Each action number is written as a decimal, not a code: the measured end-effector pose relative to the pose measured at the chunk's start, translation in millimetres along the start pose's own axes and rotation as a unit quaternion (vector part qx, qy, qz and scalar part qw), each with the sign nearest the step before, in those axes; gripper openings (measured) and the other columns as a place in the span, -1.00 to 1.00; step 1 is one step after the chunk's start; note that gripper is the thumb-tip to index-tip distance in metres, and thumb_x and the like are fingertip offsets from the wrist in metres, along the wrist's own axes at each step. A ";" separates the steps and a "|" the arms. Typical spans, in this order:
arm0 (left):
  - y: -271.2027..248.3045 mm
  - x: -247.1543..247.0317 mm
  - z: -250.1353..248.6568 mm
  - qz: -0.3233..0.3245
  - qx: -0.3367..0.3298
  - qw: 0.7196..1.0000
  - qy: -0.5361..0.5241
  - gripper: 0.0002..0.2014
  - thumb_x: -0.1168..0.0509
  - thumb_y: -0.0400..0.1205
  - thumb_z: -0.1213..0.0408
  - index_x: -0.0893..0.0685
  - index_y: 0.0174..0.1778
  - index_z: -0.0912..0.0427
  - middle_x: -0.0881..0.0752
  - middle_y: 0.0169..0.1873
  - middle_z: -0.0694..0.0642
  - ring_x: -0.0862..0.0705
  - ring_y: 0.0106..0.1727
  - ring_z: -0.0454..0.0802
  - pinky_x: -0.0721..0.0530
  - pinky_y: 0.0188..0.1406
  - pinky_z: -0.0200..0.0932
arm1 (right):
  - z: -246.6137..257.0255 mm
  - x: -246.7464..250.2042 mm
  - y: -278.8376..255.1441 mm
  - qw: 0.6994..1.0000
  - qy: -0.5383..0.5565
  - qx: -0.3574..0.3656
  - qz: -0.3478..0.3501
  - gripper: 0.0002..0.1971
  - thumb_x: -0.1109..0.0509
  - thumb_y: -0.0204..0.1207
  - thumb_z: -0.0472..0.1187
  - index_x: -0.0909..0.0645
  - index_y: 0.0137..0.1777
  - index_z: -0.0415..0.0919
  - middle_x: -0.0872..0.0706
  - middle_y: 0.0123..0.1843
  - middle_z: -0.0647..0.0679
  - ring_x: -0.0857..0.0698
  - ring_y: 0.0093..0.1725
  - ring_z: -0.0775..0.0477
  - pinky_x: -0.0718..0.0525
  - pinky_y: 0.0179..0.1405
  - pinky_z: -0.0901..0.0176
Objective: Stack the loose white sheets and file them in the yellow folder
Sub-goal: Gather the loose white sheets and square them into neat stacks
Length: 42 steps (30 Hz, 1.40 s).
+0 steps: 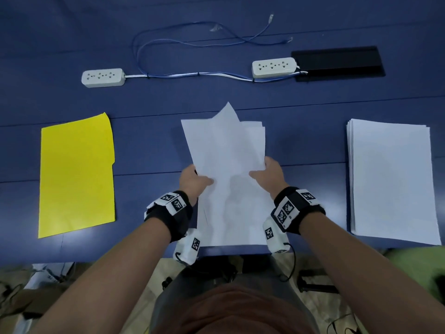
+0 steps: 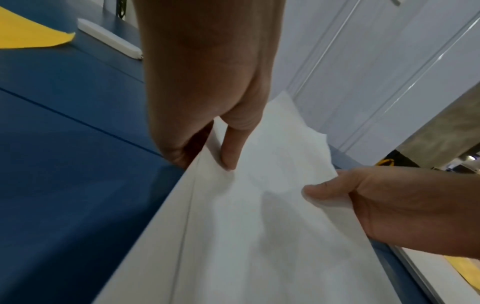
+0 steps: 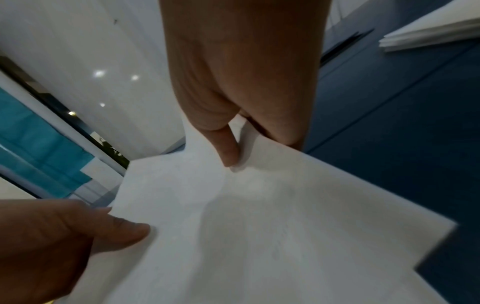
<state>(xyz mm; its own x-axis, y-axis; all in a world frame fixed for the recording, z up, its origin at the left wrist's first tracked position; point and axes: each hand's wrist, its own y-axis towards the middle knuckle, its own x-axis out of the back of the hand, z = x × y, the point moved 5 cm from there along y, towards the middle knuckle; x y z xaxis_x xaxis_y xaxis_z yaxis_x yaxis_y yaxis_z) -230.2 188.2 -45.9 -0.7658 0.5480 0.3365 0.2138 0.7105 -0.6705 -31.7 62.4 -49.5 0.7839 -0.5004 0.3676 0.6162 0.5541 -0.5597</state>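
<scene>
Several loose white sheets (image 1: 226,150) are bunched unevenly in the middle of the blue table, corners fanned out at the far end. My left hand (image 1: 193,180) pinches their left edge, thumb on top (image 2: 230,152). My right hand (image 1: 269,174) pinches the right edge, thumb on top (image 3: 228,148). The sheets (image 2: 259,216) tilt up off the table between both hands. The yellow folder (image 1: 77,174) lies closed and flat on the left, apart from the sheets; its corner (image 2: 28,35) shows in the left wrist view.
A neat pile of white paper (image 1: 390,179) lies at the right, also showing as the paper pile (image 3: 426,30). Two power strips (image 1: 103,77) (image 1: 274,66), blue cables (image 1: 183,42) and a black cable hatch (image 1: 337,63) lie farther back. The table edge (image 1: 96,257) is near my body.
</scene>
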 end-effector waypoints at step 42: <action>-60.6 -2.0 -120.4 -0.064 -0.246 0.962 -0.101 -0.72 -0.43 0.55 0.45 -0.70 0.15 0.12 -0.79 0.04 0.01 -0.76 0.09 -0.01 -0.74 0.12 -0.05 | 79.9 80.6 -34.2 0.967 0.119 0.205 -0.090 -0.61 -0.29 0.62 -0.44 -0.48 0.43 -0.25 -0.69 0.07 0.07 -0.66 -0.03 0.32 -0.58 -0.10 0.64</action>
<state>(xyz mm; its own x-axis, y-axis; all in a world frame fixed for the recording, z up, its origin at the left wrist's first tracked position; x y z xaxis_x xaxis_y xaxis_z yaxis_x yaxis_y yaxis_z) -168.6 197.2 73.7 -0.8969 0.3799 0.2262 0.3324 0.9167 -0.2215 16.5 56.3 58.7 0.6517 -0.7248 0.2236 0.7574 0.6372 -0.1423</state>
